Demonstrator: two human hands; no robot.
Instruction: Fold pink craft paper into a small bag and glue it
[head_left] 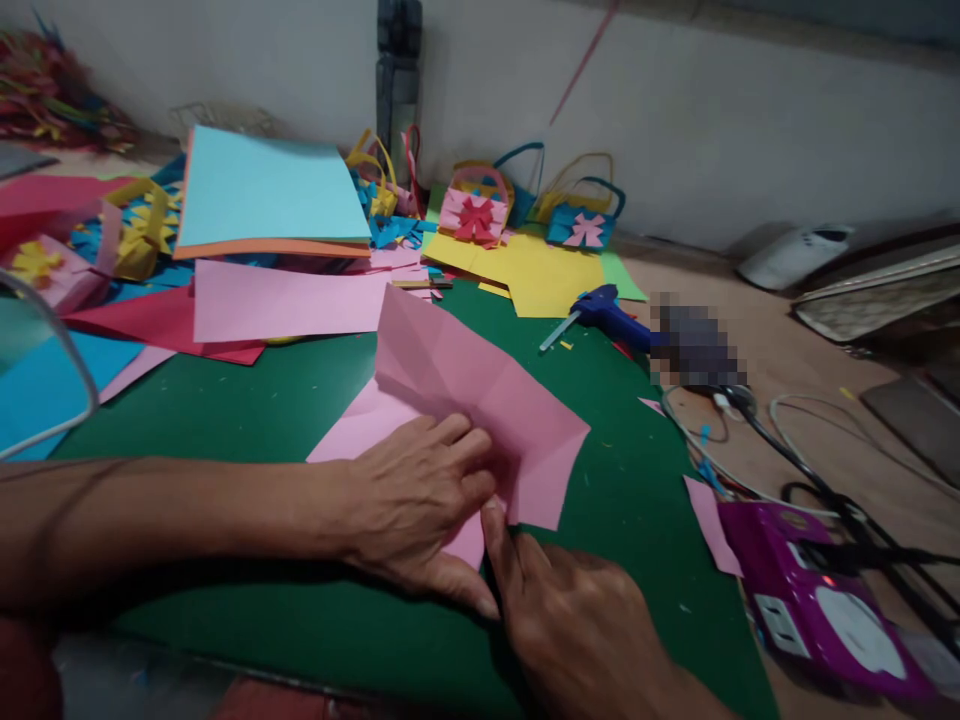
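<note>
pink folded sheet (472, 370): on the green bench (637, 520), creased, far flap standing up, near part under both hands. all places below taken from this sheet.

left hand (420, 490): lies across the sheet's near part, palm down. fingers bent and close together, pressing the paper; thumb held well away from them, pointing toward the right hand.

right hand (585, 610): just nearer than the sheet, on its right side. 1 finger extended, tip on the sheet's edge beside the left hand. other fingers turned under; cannot tell whether they pinch anything.

beyond the sheet, to its left: flat pink paper (289, 305), with a light blue stack (270, 190) behind it, orange below the blue. farther left: red paper (165, 320), blue paper (60, 390).

beyond the sheet, slightly right: yellow card (547, 275); at its back, pink paper bag (454, 215) with red bow, and blue paper bag (562, 230) with pink bow.

right of the sheet, a little beyond: blue glue gun (611, 312), pale stick pointing toward the sheet. well right of the sheet: small pink strip (710, 525), against a purple box (780, 570) with a red light.
</note>
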